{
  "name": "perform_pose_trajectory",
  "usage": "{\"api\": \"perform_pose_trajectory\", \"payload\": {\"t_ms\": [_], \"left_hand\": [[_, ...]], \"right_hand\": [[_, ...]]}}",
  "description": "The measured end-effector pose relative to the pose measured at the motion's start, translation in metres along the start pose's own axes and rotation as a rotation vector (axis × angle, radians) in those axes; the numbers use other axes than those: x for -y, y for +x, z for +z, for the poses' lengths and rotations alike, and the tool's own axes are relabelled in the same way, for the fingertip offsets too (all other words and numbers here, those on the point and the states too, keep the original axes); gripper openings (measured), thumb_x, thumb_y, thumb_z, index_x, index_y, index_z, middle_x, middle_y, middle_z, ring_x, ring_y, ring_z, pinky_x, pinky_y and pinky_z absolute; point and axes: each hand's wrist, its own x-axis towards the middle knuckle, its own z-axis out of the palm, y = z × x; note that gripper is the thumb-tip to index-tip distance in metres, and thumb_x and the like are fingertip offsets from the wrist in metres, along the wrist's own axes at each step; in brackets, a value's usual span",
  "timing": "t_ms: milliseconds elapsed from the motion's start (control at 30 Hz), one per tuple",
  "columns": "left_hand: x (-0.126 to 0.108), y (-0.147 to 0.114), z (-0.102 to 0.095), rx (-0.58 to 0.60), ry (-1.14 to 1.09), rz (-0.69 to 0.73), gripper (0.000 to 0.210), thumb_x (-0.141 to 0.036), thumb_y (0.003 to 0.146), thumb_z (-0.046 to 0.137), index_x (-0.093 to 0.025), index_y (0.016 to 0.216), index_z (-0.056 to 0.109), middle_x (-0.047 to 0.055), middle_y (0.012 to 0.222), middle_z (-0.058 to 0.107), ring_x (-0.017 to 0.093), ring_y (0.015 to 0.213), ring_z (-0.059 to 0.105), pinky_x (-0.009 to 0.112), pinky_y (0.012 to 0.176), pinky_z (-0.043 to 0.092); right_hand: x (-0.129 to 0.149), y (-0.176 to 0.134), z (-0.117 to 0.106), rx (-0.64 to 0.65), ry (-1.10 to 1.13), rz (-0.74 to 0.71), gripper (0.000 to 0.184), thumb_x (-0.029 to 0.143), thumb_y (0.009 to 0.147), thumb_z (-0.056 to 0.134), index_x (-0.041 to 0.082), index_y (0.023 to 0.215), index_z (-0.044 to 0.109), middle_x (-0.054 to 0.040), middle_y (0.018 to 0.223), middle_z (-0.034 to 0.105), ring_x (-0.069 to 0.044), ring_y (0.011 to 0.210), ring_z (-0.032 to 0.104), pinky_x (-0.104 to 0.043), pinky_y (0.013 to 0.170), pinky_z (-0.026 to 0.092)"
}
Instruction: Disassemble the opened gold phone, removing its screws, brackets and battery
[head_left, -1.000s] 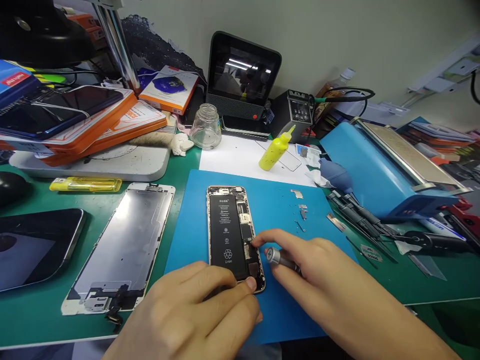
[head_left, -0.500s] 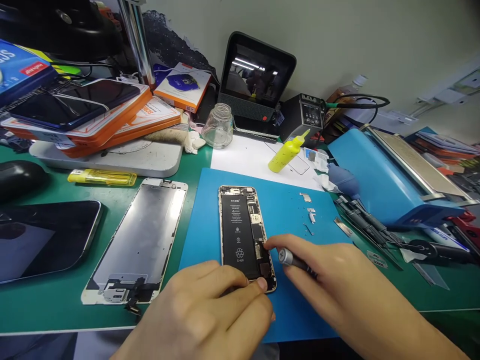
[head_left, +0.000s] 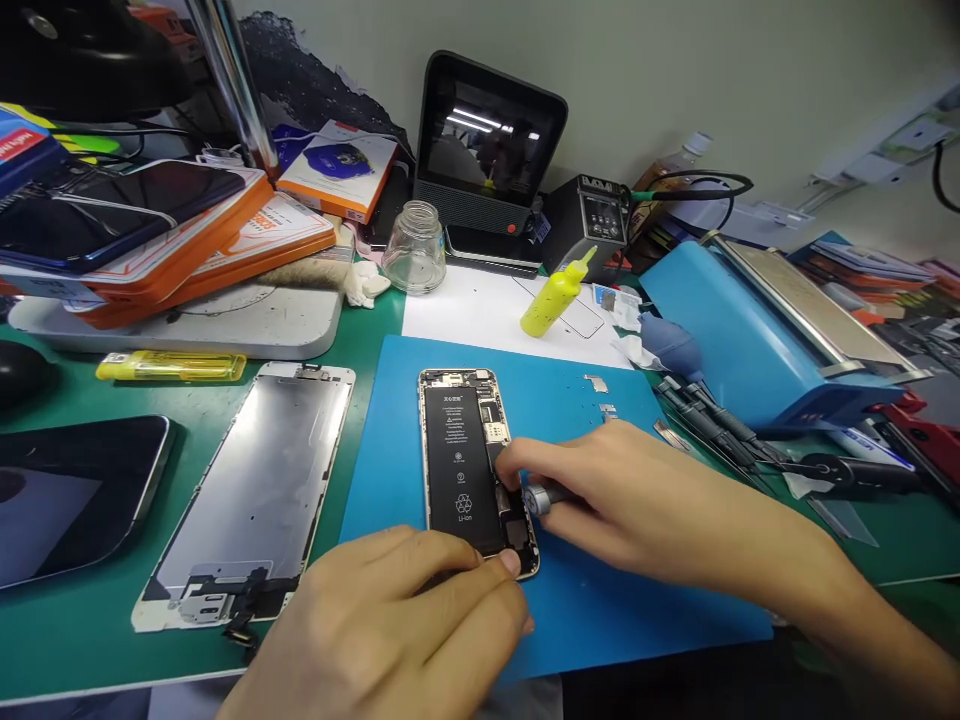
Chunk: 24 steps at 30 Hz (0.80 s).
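An opened phone [head_left: 459, 440] lies on a blue mat, its black Li-ion battery and inner boards exposed. My left hand [head_left: 405, 610] is closed at the phone's lower end, fingers together and thumb on its bottom edge; some fingertips are hidden. My right hand [head_left: 600, 470] bends its index finger down into the phone's right side, over the lower board. A slim screwdriver [head_left: 541, 497], silver-capped with a cross mark, is held across that hand beneath the index finger. Left of the mat lies a detached screen assembly [head_left: 255, 490], inner side up.
Small metal parts [head_left: 597, 384] sit on the mat [head_left: 382, 440] at the right. A yellow bottle [head_left: 553, 303] and glass jar [head_left: 415, 250] stand behind. Several tools [head_left: 712, 425] lie near a blue machine [head_left: 720, 330]. Another phone [head_left: 75, 495] is far left.
My right hand has shifted further in over the phone, its index finger now reaching past the right edge. The left hand stays at the phone's lower end. The whole view has turned slightly.
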Motion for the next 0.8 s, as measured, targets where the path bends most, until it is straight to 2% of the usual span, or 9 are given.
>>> {"api": "perform_pose_trajectory", "payload": {"t_ms": [100, 267, 367, 433, 500, 600, 633, 733, 800], "left_hand": [[0.0, -0.002, 0.004, -0.033, 0.037, 0.015, 0.029, -0.017, 0.123, 0.053, -0.02, 0.113, 0.08, -0.006, 0.106, 0.091, 0.011, 0.095, 0.088, 0.023, 0.077, 0.067], [-0.001, -0.003, 0.016, -0.151, 0.056, 0.009, 0.032, -0.012, 0.123, 0.048, -0.02, 0.111, 0.076, -0.006, 0.096, 0.089, 0.011, 0.082, 0.084, 0.025, 0.068, 0.062], [-0.001, -0.004, 0.018, -0.086, 0.058, 0.023, 0.03, -0.012, 0.122, 0.051, -0.019, 0.11, 0.077, -0.005, 0.096, 0.088, 0.012, 0.082, 0.083, 0.026, 0.069, 0.063], [0.0, -0.004, 0.016, -0.098, 0.061, 0.029, 0.031, -0.013, 0.123, 0.049, -0.02, 0.11, 0.077, -0.005, 0.099, 0.089, 0.012, 0.083, 0.084, 0.025, 0.07, 0.064], [0.001, -0.003, 0.012, -0.082, 0.051, 0.038, 0.031, -0.015, 0.124, 0.049, -0.019, 0.113, 0.078, -0.005, 0.104, 0.091, 0.013, 0.089, 0.086, 0.025, 0.074, 0.066], [0.002, -0.003, 0.009, 0.001, 0.019, 0.047, 0.025, -0.016, 0.123, 0.053, -0.018, 0.118, 0.077, -0.003, 0.112, 0.091, 0.013, 0.099, 0.088, 0.024, 0.082, 0.068], [0.001, -0.003, 0.009, -0.007, -0.001, 0.036, 0.022, -0.015, 0.122, 0.056, -0.018, 0.119, 0.077, -0.003, 0.112, 0.091, 0.013, 0.099, 0.088, 0.023, 0.084, 0.068], [-0.002, -0.006, 0.012, -0.13, -0.069, -0.028, 0.013, -0.009, 0.114, 0.067, -0.019, 0.114, 0.077, -0.004, 0.104, 0.091, 0.011, 0.091, 0.087, 0.021, 0.088, 0.066], [-0.004, -0.009, 0.015, -0.172, -0.086, -0.097, 0.016, -0.008, 0.112, 0.069, -0.022, 0.115, 0.077, -0.005, 0.102, 0.091, 0.011, 0.085, 0.086, 0.021, 0.085, 0.067]], "right_hand": [[0.002, 0.002, -0.001, 0.06, 0.008, 0.038, 0.015, 0.017, 0.102, 0.062, 0.03, 0.108, 0.062, 0.009, 0.067, 0.063, -0.019, 0.06, 0.054, -0.032, 0.061, 0.025], [0.005, 0.01, -0.007, 0.122, 0.03, 0.077, 0.006, 0.022, 0.104, 0.06, 0.028, 0.104, 0.058, 0.0063, 0.068, 0.061, -0.018, 0.058, 0.048, -0.033, 0.06, 0.022], [0.006, 0.013, -0.012, 0.153, 0.066, 0.098, 0.007, 0.025, 0.103, 0.06, 0.027, 0.1, 0.054, 0.006, 0.066, 0.057, -0.017, 0.055, 0.047, -0.032, 0.057, 0.022], [0.006, 0.014, -0.016, 0.17, 0.107, 0.126, 0.011, 0.029, 0.103, 0.061, 0.027, 0.097, 0.053, 0.006, 0.065, 0.054, -0.017, 0.053, 0.046, -0.031, 0.054, 0.022], [0.004, 0.012, -0.019, 0.181, 0.172, 0.154, 0.014, 0.032, 0.102, 0.063, 0.027, 0.095, 0.053, 0.0062, 0.066, 0.054, -0.016, 0.053, 0.047, -0.03, 0.051, 0.024], [-0.001, 0.009, -0.022, 0.185, 0.308, 0.166, 0.01, 0.031, 0.1, 0.066, 0.027, 0.096, 0.058, 0.0064, 0.073, 0.062, -0.014, 0.057, 0.052, -0.026, 0.05, 0.032], [-0.003, 0.008, -0.022, 0.185, 0.361, 0.161, 0.008, 0.031, 0.1, 0.066, 0.027, 0.098, 0.06, 0.0065, 0.075, 0.064, -0.014, 0.06, 0.054, -0.025, 0.052, 0.034], [-0.008, 0.007, -0.018, 0.186, 0.54, 0.125, 0.011, 0.036, 0.099, 0.068, 0.026, 0.102, 0.064, 0.0057, 0.083, 0.073, -0.014, 0.07, 0.063, -0.024, 0.059, 0.043], [-0.008, 0.006, -0.015, 0.171, 0.655, 0.102, 0.012, 0.035, 0.097, 0.068, 0.025, 0.101, 0.063, 0.0045, 0.09, 0.079, -0.016, 0.079, 0.072, -0.024, 0.065, 0.049]]}}
